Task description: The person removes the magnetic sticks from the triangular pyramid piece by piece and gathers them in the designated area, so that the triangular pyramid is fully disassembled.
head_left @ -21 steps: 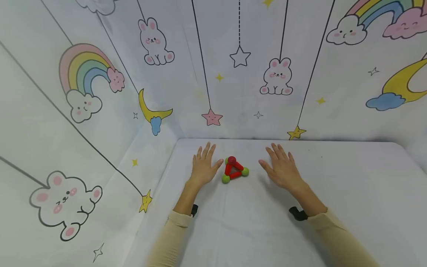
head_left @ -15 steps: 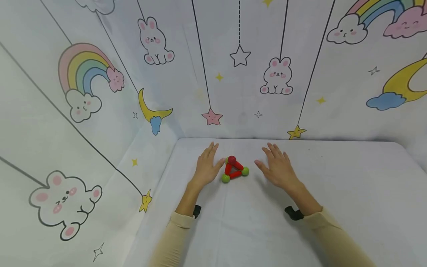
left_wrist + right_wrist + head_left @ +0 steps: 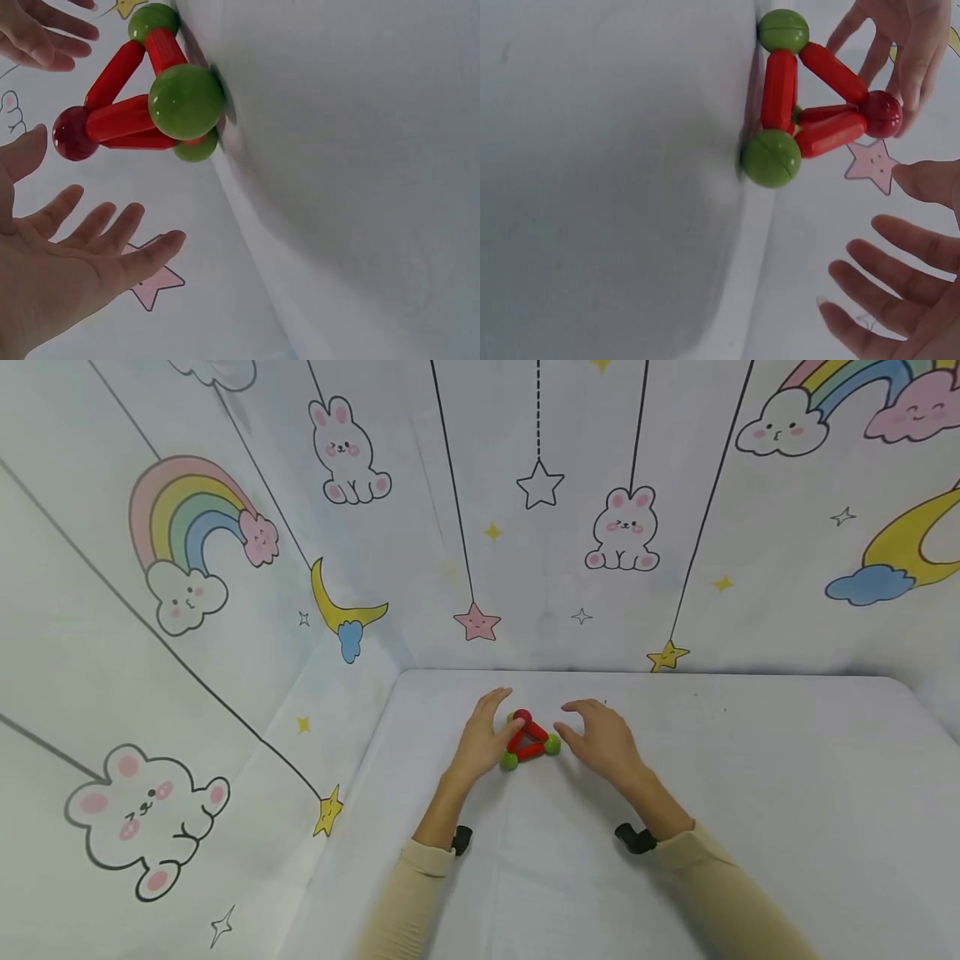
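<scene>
A small pyramid [image 3: 531,752] of red rods and balls stands on the white table. Its base has green balls [image 3: 186,102] at the corners, and a red ball [image 3: 883,114] forms the peak. My left hand [image 3: 480,745] is at its left side, fingers spread and slightly bent, the thumb overlapping the red ball in the head view. On the other side my right hand [image 3: 603,745] faces it with thumb and fingers apart. Both wrist views show gaps between the pyramid and the nearer palm, and neither hand holds anything.
The white tabletop [image 3: 787,793] spreads out around the hands and toward the right. Behind it rises a white wall cloth [image 3: 547,577] printed with bunnies, stars and rainbows, with another printed panel [image 3: 225,727] on the left.
Both hands have moved inward, toward the pyramid from either side, and their fingers have bent more. The pyramid itself stays in place.
</scene>
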`<action>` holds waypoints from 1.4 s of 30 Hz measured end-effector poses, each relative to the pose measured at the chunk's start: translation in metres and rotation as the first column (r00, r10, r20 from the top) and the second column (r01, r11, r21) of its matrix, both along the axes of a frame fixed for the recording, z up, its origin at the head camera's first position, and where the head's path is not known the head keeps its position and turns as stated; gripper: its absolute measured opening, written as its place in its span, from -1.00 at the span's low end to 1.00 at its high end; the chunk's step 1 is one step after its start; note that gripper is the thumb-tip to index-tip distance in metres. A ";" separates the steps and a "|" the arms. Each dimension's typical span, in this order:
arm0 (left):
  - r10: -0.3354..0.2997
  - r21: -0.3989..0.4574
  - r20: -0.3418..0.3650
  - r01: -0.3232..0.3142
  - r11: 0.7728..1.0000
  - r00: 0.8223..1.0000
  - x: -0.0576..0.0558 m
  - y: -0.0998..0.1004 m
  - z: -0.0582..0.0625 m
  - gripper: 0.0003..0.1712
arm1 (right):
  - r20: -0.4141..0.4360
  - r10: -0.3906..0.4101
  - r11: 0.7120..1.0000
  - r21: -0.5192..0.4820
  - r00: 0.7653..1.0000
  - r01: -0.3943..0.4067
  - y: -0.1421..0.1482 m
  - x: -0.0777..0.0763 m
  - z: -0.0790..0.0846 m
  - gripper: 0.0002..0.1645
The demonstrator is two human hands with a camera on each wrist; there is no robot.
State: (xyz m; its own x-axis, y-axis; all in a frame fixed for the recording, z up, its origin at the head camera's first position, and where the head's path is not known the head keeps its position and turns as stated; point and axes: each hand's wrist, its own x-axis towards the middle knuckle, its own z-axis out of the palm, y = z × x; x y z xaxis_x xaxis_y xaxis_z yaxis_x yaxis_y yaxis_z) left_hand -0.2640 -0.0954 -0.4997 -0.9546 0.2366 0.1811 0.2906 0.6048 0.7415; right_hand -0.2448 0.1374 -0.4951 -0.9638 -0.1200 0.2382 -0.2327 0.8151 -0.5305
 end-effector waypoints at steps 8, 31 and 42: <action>0.026 0.189 0.015 -0.028 0.982 1.000 -0.002 0.004 -0.010 -0.30 | 0.007 0.030 0.997 -0.078 1.000 -0.029 -0.017 -0.003 -0.007 -0.56; 0.092 0.374 0.043 -0.102 0.922 0.995 -0.003 0.022 -0.015 -0.28 | -0.067 0.012 0.992 -0.121 0.998 -0.020 -0.046 -0.011 -0.013 -0.70; 0.073 0.277 -0.097 -0.044 0.960 0.993 -0.002 0.026 -0.013 -0.32 | -0.091 -0.017 0.996 -0.093 0.996 0.008 -0.049 -0.015 -0.017 -0.77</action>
